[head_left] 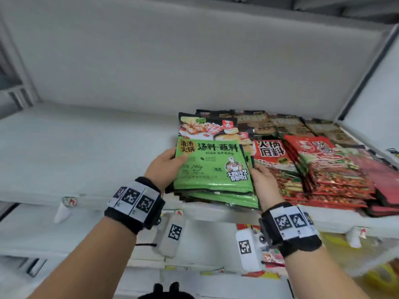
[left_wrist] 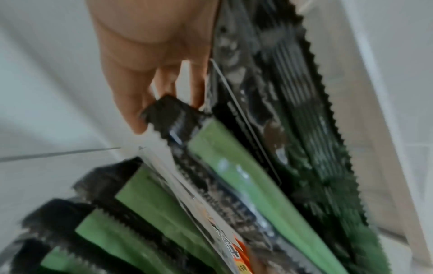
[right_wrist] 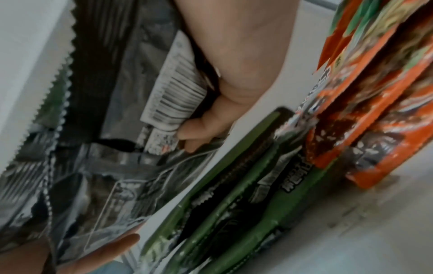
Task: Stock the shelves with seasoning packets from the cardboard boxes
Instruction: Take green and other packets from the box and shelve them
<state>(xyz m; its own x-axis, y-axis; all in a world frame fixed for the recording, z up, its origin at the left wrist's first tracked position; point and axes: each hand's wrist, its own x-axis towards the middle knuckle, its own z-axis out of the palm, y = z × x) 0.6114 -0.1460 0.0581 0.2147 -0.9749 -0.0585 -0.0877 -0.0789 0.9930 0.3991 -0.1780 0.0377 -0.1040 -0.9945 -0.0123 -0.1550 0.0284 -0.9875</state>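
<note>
At the white shelf (head_left: 90, 152), my two hands hold a green hot-pot soup-base packet (head_left: 210, 162) just above a stack of the same green packets (head_left: 224, 197) lying flat at the shelf's front edge. My left hand (head_left: 165, 169) grips the packet's left edge, thumb on the printed face and fingers underneath; my right hand (head_left: 262, 180) grips its right edge in the same way. The left wrist view shows my fingers (left_wrist: 131, 103) curled under a dark serrated packet corner, with green packet edges (left_wrist: 246, 178) fanned below. The right wrist view shows my fingers (right_wrist: 206, 128) pressed against the packet's dark back beside a white barcode label (right_wrist: 174, 98); the picture is blurred. Behind the held packet, another packet with a food photograph (head_left: 205, 126) lies flat. Just to the right sit stacks of red hot-pot base packets (head_left: 278, 160) and more red packets (head_left: 336, 175), with dark packets (head_left: 287, 124) along the back of the shelf. Black wristbands with white coded markers wrap both wrists (head_left: 135, 203). A lower shelf (head_left: 205, 262) shows below my forearms, with white price-tag holders (head_left: 63, 209) clipped along the upper shelf's front rail
</note>
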